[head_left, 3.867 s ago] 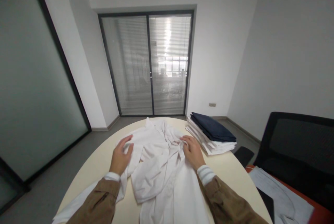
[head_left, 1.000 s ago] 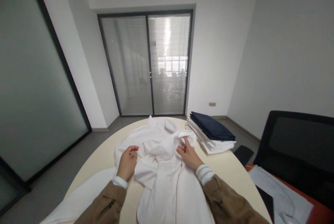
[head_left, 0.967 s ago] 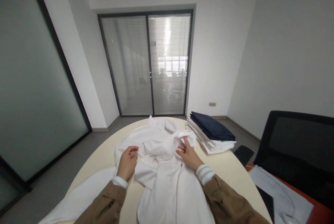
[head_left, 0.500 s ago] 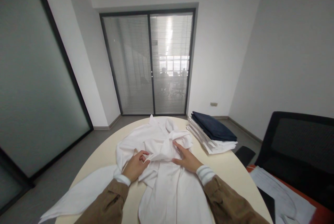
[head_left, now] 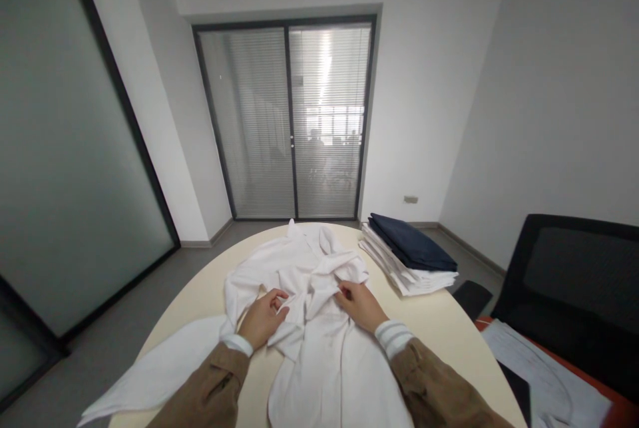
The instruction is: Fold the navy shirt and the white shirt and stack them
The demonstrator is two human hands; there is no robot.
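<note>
A crumpled white shirt (head_left: 319, 348) lies over the round table, its collar toward the far edge and one sleeve (head_left: 164, 358) stretched out to the left. My right hand (head_left: 360, 305) pinches a fold of the shirt right of its middle, fingertips closed together on the cloth. On the left side, my left hand (head_left: 263, 316) rests against the shirt with its fingers loosely bent, thumb and forefinger apart and no cloth visibly gripped between them.
A pile of folded white garments (head_left: 399, 275) with a dark blue one (head_left: 413, 241) on top stands at the table's (head_left: 439, 335) right rim. Beyond it are a black mesh chair (head_left: 574, 275) and papers (head_left: 544, 368). Glass doors (head_left: 284, 122) close off the far wall.
My right hand's spread fingers have closed into a pinch on the shirt's fold, bunching the cloth there. My left hand has hardly moved.
</note>
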